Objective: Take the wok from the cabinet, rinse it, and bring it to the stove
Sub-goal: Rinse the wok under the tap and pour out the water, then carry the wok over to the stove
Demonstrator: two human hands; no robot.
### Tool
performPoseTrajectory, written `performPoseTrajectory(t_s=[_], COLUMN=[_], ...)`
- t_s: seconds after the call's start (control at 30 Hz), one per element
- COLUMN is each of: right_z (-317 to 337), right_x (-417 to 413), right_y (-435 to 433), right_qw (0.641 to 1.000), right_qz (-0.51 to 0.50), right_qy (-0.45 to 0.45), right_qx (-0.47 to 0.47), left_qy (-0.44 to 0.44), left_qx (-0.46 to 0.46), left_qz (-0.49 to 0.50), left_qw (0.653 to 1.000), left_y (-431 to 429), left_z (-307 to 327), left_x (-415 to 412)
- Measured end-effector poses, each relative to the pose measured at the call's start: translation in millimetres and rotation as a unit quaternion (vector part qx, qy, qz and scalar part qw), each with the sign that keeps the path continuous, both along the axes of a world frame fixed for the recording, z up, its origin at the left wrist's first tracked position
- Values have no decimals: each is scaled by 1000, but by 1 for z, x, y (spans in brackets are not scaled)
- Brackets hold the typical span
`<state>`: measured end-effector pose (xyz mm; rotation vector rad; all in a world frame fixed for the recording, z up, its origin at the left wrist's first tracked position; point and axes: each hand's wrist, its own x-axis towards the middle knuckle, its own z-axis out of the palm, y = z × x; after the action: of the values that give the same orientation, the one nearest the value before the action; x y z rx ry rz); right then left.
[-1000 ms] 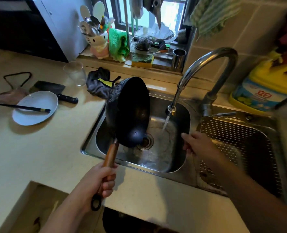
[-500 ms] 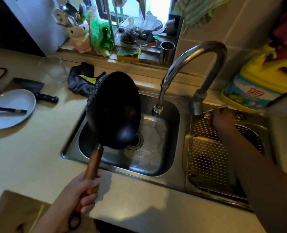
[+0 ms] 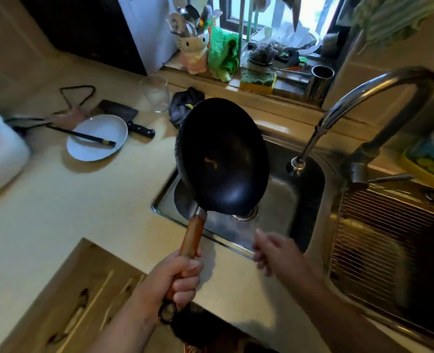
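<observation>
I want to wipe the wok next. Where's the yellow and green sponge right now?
In the head view the sponge lies on the window ledge behind the sink, right of the green cloth and left of the steel cup.

Beige surface (image 3: 58, 215) runs from near left to far, meeting a sill (image 3: 274, 94) under a window (image 3: 310, 11) at far centre; daylight enters there, bright and overexposed. Pale tiled wall (image 3: 389, 62) at far right, with a striped green cloth (image 3: 394, 19) hanging against it. A dark appliance (image 3: 83, 29) with a white side panel stands at far left. On the sill: a cat-figure utensil holder (image 3: 194, 50), a green cloth (image 3: 223, 53), a yellow-green sponge (image 3: 258, 81), a steel cup (image 3: 320, 81). A wooden board (image 3: 78, 301) lies at near left. Edges of the view are blurred.
</observation>
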<state>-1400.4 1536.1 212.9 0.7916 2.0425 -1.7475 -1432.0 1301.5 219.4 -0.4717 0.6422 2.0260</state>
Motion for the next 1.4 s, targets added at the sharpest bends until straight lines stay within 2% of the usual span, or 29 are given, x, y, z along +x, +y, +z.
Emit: performPoseTrajectory(t_s=[0.07,0.17,0.27,0.33,0.4,0.5,0.6,0.67,0.8,0.87,0.93,1.13,1.3,1.4], right_z=[4,19,24,25,25,29,31,29,24,26,28,30,24,26], right_x=[-4,-18,-25,-22,-17,-14,-13,-7,13,16,17,22,50,71], right_y=[-58,-109,-124,-129,-135,-137,-138,-138,-127,-120,-119,-147,-185,-217], right_qw=[991,960,956,963,965,974,982,980,973,961,951,944,910,881], right_qz=[66,70,90,95,68,46,35,42,94,110,111,152,274,344], right_qy=[-8,-53,-56,-33,-22,-16,-24,-36,-42,-47,-70,-116,-130,-131], right_qx=[-119,-266,-272,-248,-251,-222,-184,-190,-209,-248,-279,-270,-284,-297], left_qy=[-8,31,-5,-19,-44,-12,95,152,167,184,184,192,176,152], left_qx=[66,149,208,204,118,-103,-285,-344,-329,-331,-362,-435,-440,-458], left_qz=[-10,-28,-62,-87,-93,-76,-86,-97,-49,-24,-2,96,188,246], left_qw=[998,988,976,975,988,992,950,921,928,925,914,874,860,840], left_y=[-7,-13,-25,-33,-38,-29,-19,-15,-10,-2,7,8,-14,-30], left_z=[-3,-2,-8,-8,-1,18,28,27,17,15,19,37,46,52], left_x=[5,16,27,32,34,35,44,59,93,110,125,154,200,230])
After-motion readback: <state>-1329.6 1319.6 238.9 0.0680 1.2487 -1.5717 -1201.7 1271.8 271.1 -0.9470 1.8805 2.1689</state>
